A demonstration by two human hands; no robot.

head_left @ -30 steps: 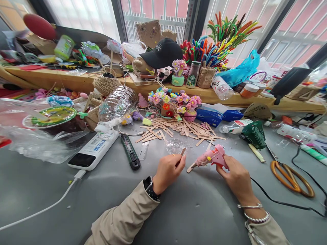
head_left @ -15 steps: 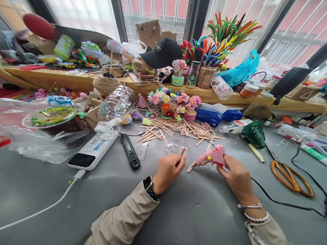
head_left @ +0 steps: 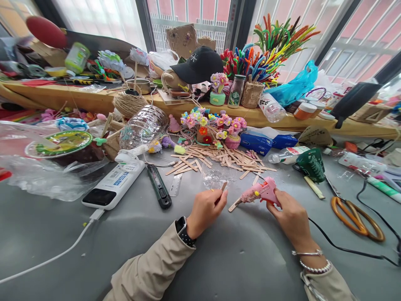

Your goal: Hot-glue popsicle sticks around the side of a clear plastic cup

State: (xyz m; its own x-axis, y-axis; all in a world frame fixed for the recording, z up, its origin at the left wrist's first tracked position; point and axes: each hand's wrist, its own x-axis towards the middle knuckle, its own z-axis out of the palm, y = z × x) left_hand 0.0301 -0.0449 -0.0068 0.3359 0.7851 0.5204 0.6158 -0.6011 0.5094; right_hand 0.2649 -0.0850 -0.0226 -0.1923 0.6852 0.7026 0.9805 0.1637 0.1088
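A small wooden craft stick (head_left: 224, 186) is pinched upright between the thumb and fingers of my left hand (head_left: 206, 211). My right hand (head_left: 290, 213) is closed around the handle of a pink hot glue gun (head_left: 260, 192), its nozzle pointing left. Right under the nozzle, another craft stick (head_left: 232, 207) lies slanted; I cannot tell whether the tip touches it. Beyond both hands spreads a loose pile of craft sticks (head_left: 232, 158), with a crumpled clear plastic piece (head_left: 216, 177) in front of it.
To the left are a dark green utility knife (head_left: 159, 188), a short clear ruler (head_left: 176, 185) and a white power bank (head_left: 114, 186) with its cable. Scissors with orange handles (head_left: 357, 219) lie at right, near the glue gun's black cord (head_left: 341, 249). A crowded shelf (head_left: 188, 109) runs behind.
Both hands, the glue gun and the sticks stay almost in place. The whole view has shifted very slightly.
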